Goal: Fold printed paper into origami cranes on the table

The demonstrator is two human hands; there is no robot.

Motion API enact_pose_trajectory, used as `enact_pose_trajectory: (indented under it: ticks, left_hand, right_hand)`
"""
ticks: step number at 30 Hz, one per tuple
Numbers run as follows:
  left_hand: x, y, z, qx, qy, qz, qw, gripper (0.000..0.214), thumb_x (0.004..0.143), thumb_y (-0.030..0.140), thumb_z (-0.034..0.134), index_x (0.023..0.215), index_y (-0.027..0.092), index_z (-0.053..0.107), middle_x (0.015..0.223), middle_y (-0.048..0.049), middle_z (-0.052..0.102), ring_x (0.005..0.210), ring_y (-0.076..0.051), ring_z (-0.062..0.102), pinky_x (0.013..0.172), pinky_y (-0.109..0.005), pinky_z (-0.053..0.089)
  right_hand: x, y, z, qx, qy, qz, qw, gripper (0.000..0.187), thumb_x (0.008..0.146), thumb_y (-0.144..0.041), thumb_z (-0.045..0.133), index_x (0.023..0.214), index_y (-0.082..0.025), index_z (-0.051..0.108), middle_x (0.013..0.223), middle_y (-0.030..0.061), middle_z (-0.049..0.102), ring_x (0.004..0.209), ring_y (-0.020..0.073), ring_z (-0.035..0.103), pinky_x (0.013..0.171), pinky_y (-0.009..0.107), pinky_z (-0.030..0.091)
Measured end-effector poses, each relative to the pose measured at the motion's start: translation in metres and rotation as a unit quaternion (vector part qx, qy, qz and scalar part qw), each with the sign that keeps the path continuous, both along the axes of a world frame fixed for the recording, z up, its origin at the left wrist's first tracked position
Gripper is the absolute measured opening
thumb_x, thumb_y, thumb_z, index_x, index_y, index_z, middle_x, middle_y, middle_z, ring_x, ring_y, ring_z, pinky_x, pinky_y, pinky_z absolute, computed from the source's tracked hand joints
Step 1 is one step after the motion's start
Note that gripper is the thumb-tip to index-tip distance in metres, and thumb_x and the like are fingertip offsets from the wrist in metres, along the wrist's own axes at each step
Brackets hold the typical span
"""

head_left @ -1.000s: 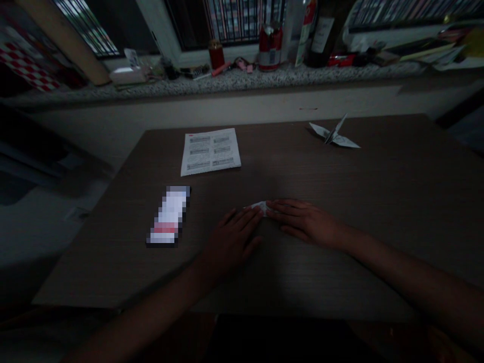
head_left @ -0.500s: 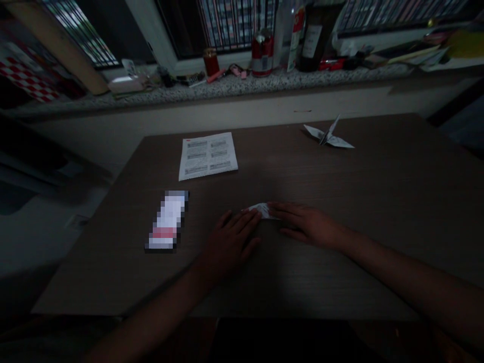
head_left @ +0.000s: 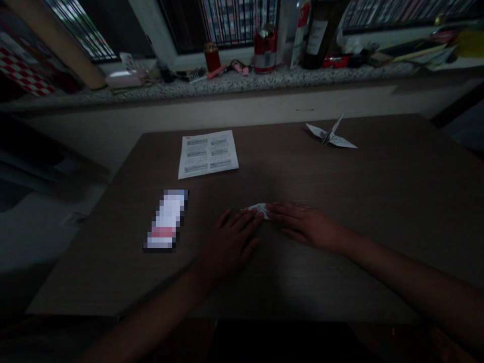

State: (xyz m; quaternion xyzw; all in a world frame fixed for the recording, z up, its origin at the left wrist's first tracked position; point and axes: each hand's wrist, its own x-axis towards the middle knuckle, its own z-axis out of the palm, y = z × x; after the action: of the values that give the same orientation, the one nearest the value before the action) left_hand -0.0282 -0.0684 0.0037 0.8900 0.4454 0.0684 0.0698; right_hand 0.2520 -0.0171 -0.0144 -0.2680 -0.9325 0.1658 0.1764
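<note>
A small folded piece of white paper (head_left: 259, 209) lies on the brown table (head_left: 378, 201). My left hand (head_left: 230, 242) rests flat with fingers stretched out, its fingertips pressing the paper's left end. From the right, my right hand (head_left: 306, 226) lies flat too, fingers pressing on the paper's right part and covering most of it. A finished white paper crane (head_left: 331, 135) stands at the table's far right. A printed sheet (head_left: 207, 154) lies at the far middle.
A pixelated rectangular object (head_left: 166, 219) lies left of my hands. Behind the table runs a stone window ledge (head_left: 234, 83) with a red can (head_left: 264, 48), bottles, a small red jar (head_left: 212, 56) and clutter. The room is dim.
My hands stay pressed on the folded paper with only small shifts of the fingers. The view tilted slightly.
</note>
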Motion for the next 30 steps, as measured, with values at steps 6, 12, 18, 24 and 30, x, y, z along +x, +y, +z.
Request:
enact_pose_trajectory:
  ticks: [6, 12, 18, 24, 30]
  left_hand:
    - [0.0, 0.001, 0.002, -0.008, -0.004, 0.001, 1.0, 0.054, 0.108, 0.041, 0.046, 0.16, 0.028, 0.036, 0.162, -0.0053, 0.044, 0.149, -0.025, 0.041, 0.123, -0.053, 0.027]
    - [-0.002, 0.002, 0.002, -0.012, -0.009, 0.0, 1.0, 0.054, 0.107, 0.039, 0.047, 0.159, 0.03, 0.036, 0.162, -0.0062, 0.044, 0.149, -0.026, 0.042, 0.123, -0.054, 0.026]
    - [0.0, -0.002, 0.001, -0.01, 0.004, 0.006, 1.0, 0.056, 0.108, 0.041, 0.045, 0.161, 0.03, 0.032, 0.165, -0.007, 0.039, 0.151, -0.029, 0.037, 0.123, -0.058, 0.024]
    - [0.004, 0.004, 0.011, -0.005, -0.006, 0.015, 1.0, 0.048, 0.106, 0.04, 0.05, 0.153, 0.028, 0.046, 0.156, -0.0088, 0.052, 0.14, -0.031, 0.05, 0.112, -0.057, 0.034]
    - [0.014, 0.029, 0.027, -0.009, -0.013, 0.021, 1.0, 0.034, 0.104, 0.04, 0.054, 0.133, 0.026, 0.063, 0.133, -0.0092, 0.066, 0.12, -0.032, 0.061, 0.1, -0.054, 0.042]
  right_hand:
    - [0.0, 0.001, -0.001, -0.01, 0.012, -0.002, 1.0, 0.054, 0.104, -0.027, 0.055, 0.157, -0.027, 0.044, 0.159, 0.0097, 0.05, 0.146, 0.0257, 0.047, 0.12, 0.05, 0.041]
    - [0.002, 0.003, 0.001, -0.034, 0.04, -0.001, 0.999, 0.054, 0.103, -0.028, 0.057, 0.155, -0.031, 0.046, 0.158, 0.0081, 0.051, 0.145, 0.026, 0.049, 0.118, 0.051, 0.044]
    - [0.003, 0.002, 0.0, -0.032, 0.087, -0.044, 0.995, 0.041, 0.103, -0.023, 0.055, 0.143, -0.029, 0.06, 0.143, 0.0095, 0.065, 0.132, 0.0261, 0.061, 0.109, 0.049, 0.053]
    - [0.003, 0.005, -0.004, -0.013, 0.094, -0.049, 0.994, 0.036, 0.102, -0.023, 0.057, 0.137, -0.028, 0.065, 0.138, 0.0089, 0.068, 0.126, 0.0258, 0.064, 0.106, 0.048, 0.056]
    - [0.003, 0.008, -0.004, -0.017, 0.097, -0.038, 0.994, 0.035, 0.103, -0.023, 0.057, 0.136, -0.028, 0.066, 0.136, 0.0085, 0.07, 0.125, 0.0264, 0.064, 0.105, 0.048, 0.056]
